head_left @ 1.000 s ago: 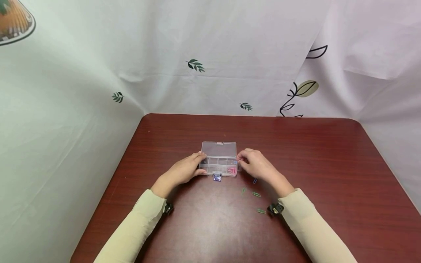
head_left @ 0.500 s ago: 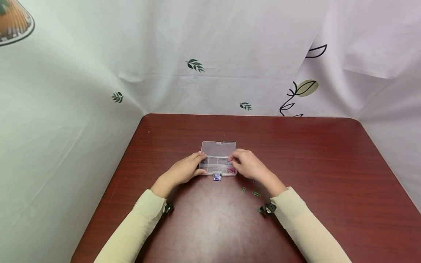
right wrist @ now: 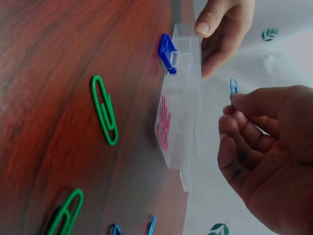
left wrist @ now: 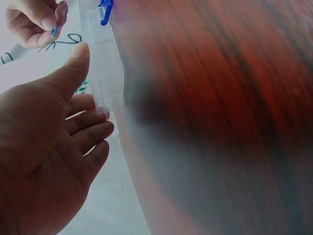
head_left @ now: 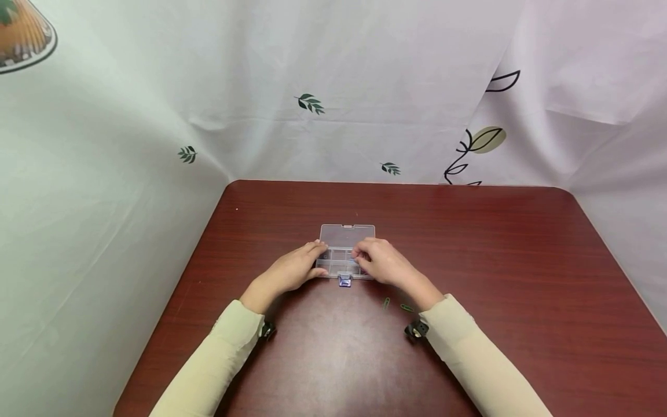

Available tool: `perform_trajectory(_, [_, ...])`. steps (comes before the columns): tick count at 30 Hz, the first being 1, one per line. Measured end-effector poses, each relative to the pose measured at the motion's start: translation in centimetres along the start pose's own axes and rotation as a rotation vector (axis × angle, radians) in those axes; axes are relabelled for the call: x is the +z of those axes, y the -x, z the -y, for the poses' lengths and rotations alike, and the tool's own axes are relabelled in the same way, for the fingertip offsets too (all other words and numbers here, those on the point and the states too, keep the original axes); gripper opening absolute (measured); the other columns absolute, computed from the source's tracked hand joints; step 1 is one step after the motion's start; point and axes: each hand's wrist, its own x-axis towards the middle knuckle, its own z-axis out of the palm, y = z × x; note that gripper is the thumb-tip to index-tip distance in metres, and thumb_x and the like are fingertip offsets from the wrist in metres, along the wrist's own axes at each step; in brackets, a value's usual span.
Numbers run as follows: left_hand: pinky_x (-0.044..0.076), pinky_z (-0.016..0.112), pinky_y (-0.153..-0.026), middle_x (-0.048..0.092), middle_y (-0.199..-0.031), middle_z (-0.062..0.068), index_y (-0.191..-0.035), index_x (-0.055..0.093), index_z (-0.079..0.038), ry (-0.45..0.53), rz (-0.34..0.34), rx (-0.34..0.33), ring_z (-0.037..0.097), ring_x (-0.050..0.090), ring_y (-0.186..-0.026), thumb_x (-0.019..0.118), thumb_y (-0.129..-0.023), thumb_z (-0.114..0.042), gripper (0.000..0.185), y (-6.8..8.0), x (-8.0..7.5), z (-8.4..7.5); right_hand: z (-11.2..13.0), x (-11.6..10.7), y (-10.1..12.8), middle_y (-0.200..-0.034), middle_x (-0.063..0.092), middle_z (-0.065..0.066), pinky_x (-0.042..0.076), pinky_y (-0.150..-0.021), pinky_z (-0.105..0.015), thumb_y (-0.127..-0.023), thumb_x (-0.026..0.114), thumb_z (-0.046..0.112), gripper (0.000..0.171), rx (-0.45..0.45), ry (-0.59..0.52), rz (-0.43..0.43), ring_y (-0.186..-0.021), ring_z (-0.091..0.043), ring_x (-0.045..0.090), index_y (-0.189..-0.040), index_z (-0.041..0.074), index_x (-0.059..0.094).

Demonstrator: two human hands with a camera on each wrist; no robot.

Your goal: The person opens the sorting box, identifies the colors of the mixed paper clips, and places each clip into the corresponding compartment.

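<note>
Right hand [head_left: 383, 263]: I am pinching one blue paper clip [right wrist: 234, 87] between thumb and index finger, the gap narrowing to the clip's own thickness, remaining fingers curling loosely; I am holding it above the clear compartment box [right wrist: 188, 122], apart from its walls. Left hand [head_left: 289, 269]: I am resting it at the box's left end, thumb and fingers spreading wide. Box: standing on the red-brown table [head_left: 495, 249], lid [head_left: 344, 234] lying back, pink paper clips [right wrist: 165, 129] occupying the front right compartment. Green paper clips [right wrist: 114, 132]: lying in front.
</note>
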Motion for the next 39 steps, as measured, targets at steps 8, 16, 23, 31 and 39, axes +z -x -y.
perform_trajectory(8, [0.039,0.048,-0.116,0.050,-0.149,0.021,-0.145,0.050,0.001,-0.003,-0.006,0.015,0.035,0.044,-0.143,0.065,-0.099,-0.037,0.061,-0.1,-0.1,-0.2,0.1,-0.1,-0.1,-0.094,0.070,0.000,0.055,-0.074,-0.028,-0.093,0.069,0.007,0.008,-0.006,-0.004,0.009,-0.081,-0.011,0.062,-0.099,0.009,0.075])
perform_trajectory(16, [0.039,0.048,-0.116,0.050,-0.149,0.022,-0.145,0.050,0.002,-0.002,-0.001,0.011,0.035,0.044,-0.143,0.065,-0.099,-0.037,0.061,-0.1,-0.2,-0.3,-0.8,-1.1,0.3,-0.092,0.069,-0.001,0.054,-0.074,-0.031,-0.094,0.068,0.007,0.008,0.021,0.001,-0.005,-0.080,-0.013,0.061,-0.098,0.008,0.075])
perform_trajectory(23, [0.038,0.048,-0.117,0.049,-0.150,0.022,-0.145,0.049,0.003,-0.010,0.007,0.009,0.035,0.043,-0.143,0.064,-0.100,-0.037,0.062,0.0,-0.2,-0.3,-2.5,-2.5,1.4,-0.089,0.067,0.000,0.054,-0.074,-0.031,-0.094,0.067,0.006,0.008,0.069,-0.012,-0.026,-0.080,-0.013,0.060,-0.098,0.007,0.074])
perform_trajectory(31, [0.038,0.047,-0.117,0.048,-0.151,0.021,-0.146,0.049,0.002,-0.011,0.017,-0.004,0.034,0.042,-0.144,0.064,-0.100,-0.038,0.063,0.1,-0.2,-0.4,-4.1,-3.7,2.5,-0.091,0.066,0.000,0.052,-0.074,-0.033,-0.094,0.068,0.008,0.008,0.142,-0.012,-0.033,-0.081,-0.015,0.059,-0.100,0.008,0.073])
perform_trajectory(39, [0.037,0.047,-0.118,0.048,-0.152,0.020,-0.147,0.048,0.001,-0.017,0.023,-0.010,0.033,0.041,-0.145,0.063,-0.100,-0.040,0.063,0.1,0.0,-0.2,-5.2,-4.1,3.1,-0.090,0.066,-0.001,0.052,-0.073,-0.033,-0.094,0.069,0.007,0.007,0.155,-0.009,-0.039,-0.080,-0.016,0.060,-0.099,0.007,0.073])
